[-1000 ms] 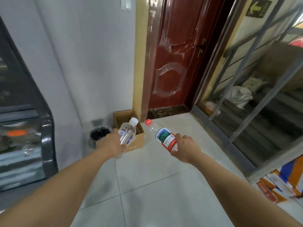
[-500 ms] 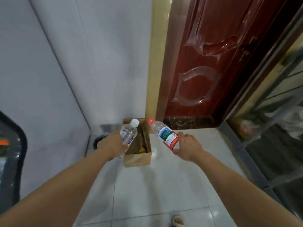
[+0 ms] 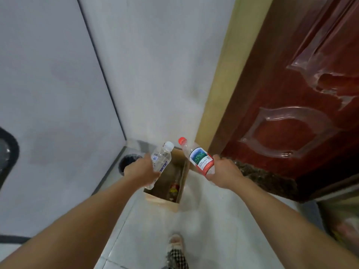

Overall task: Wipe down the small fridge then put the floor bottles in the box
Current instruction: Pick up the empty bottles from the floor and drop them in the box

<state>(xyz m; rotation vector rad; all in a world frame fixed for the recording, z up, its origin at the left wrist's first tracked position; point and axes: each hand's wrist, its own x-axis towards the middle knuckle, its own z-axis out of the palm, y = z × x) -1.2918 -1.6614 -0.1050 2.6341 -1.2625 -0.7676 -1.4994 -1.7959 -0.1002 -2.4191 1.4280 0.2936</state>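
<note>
My left hand (image 3: 140, 171) grips a clear bottle with a white cap (image 3: 162, 158), held tilted over the left side of an open cardboard box (image 3: 162, 200). My right hand (image 3: 223, 172) grips a clear bottle with a red cap and a red and blue label (image 3: 198, 156), held just above the box's right edge. The box stands on the tiled floor in the corner by the wall. Inside it lie some coloured items, one red and yellow; I cannot tell what they are.
A round black bin (image 3: 128, 162) stands left of the box against the white wall. A dark red door (image 3: 291, 94) with a stone threshold is on the right. A dark fridge edge (image 3: 7, 156) shows at far left. My foot (image 3: 175, 247) is on the floor below.
I have stepped closer to the box, which now lies right under both bottles. The view has tilted down and my foot has come into sight. Both hands keep their bottles.
</note>
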